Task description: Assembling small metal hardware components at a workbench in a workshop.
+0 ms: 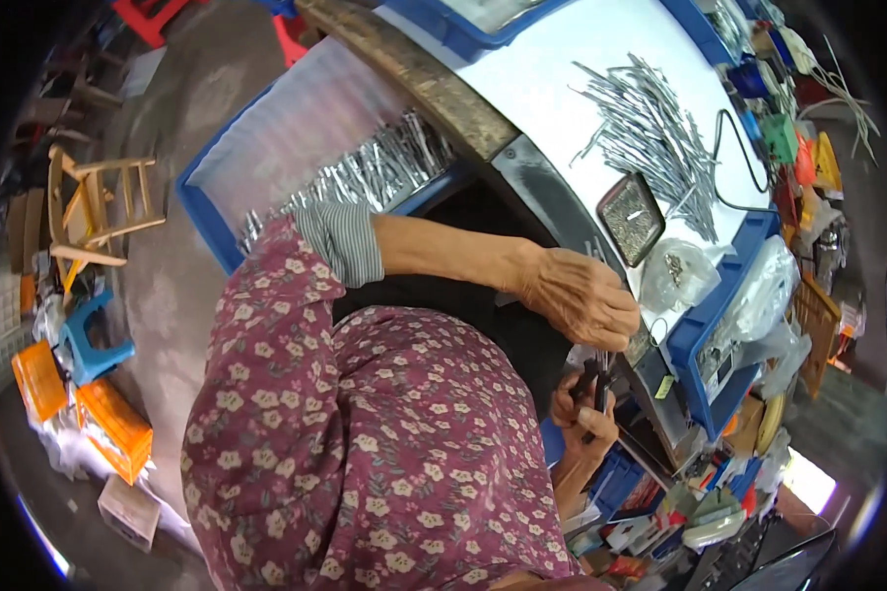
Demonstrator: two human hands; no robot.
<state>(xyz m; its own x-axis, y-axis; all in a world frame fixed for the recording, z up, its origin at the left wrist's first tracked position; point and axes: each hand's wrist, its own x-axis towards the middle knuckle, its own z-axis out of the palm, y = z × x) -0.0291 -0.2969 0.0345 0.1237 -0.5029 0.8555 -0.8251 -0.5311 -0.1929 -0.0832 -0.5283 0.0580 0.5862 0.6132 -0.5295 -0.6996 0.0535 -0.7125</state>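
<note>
1. The person leans over the edge of a white table.
2. The left hand hangs with its fingers curled in tight. They seem to pinch something small and thin. I cannot tell what it is.
3. The right hand is just under it. It is closed around dark pliers. The pliers point up at the left fingertips, and the two hands almost touch.
4. A big heap of metal pins lies on the table, up past the hands. A small dark tray sits at the near end of the heap. A clear bag lies just beside the tray.
5. A blue crate with more shiny pins sits behind the left arm.
6. A blue bin stands close to the hands on the right.
7. What could go wrong? I think the pliers could nip a finger, because the tips work so near the left fingertips.
8. The small piece could slip out and fall, since the hands are over the dark gap at the table edge and not over the table. It would be hard to find down there.
9. The left arm could bump the tray or drag pins off the heap, because they lie close to it.
</note>
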